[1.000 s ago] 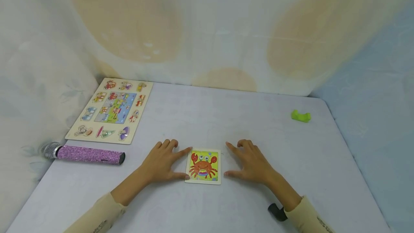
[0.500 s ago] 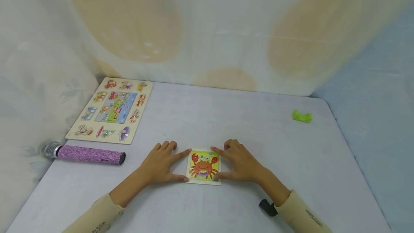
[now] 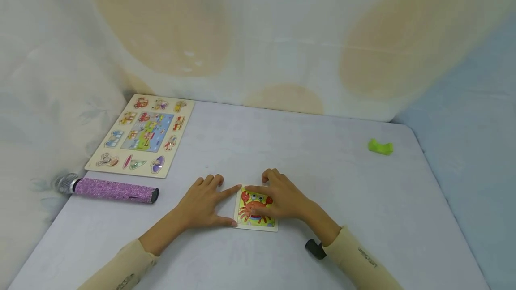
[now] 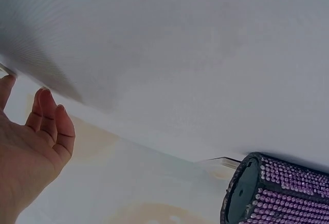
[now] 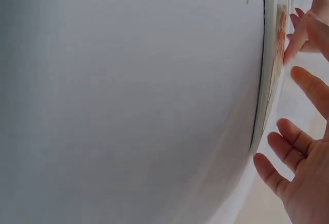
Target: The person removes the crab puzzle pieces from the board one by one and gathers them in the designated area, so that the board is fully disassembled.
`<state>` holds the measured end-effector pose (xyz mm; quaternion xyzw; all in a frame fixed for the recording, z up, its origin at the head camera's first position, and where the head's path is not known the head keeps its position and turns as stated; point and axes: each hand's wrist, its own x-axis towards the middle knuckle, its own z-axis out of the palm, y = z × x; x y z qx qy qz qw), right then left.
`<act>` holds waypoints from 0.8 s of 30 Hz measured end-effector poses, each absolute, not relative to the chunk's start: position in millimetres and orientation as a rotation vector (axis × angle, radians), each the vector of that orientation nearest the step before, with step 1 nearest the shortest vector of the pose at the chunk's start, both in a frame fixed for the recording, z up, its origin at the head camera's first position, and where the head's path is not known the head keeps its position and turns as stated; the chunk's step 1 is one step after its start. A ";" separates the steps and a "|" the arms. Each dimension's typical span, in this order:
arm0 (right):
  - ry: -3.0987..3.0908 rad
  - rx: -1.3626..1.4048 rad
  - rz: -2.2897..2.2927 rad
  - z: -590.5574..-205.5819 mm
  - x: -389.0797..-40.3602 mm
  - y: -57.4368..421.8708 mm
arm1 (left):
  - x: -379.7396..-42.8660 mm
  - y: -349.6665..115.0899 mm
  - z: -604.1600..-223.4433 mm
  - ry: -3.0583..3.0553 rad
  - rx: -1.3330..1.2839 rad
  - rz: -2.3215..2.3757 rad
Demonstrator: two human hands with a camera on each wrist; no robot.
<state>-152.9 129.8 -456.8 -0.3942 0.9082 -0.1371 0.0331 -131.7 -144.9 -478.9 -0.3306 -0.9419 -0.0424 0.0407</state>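
White tbl (image 3: pixel 242 258) w/ crab puzzle (image 3: pixel 253 204) nr ctr, puzzle board (image 3: pixel 142 137) + purple mic (image 3: pixel 114 190) L, green pc (image 3: pixel 380 147) R.

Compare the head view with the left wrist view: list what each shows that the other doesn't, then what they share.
Only the head view: the right hand, the crab picture, the small green object and the silver head of the microphone.
Only the left wrist view: the palm side of the left hand and the separate beads on the microphone.
Both: the left hand, the microphone's handle, the pale table and the hanging cloth. The thin edge behind the microphone may be the large puzzle board; too little shows to be sure.
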 end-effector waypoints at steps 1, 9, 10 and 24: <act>2.789 -1.224 -0.428 -457.1 -154.0 128.0 | -132.1 -144.4 -478.9 -2.886 -1.013 -0.136; 2.759 -1.226 -0.415 -457.4 -159.3 119.8 | -133.6 -142.1 -476.7 -2.912 -1.008 -0.166; 2.759 -1.223 -0.412 -457.6 -159.7 119.6 | -133.9 -142.1 -476.8 -2.911 -1.009 -0.166; 2.811 -1.294 -0.256 -459.0 -163.2 117.0 | -133.8 -141.8 -472.5 -2.907 -1.023 -0.180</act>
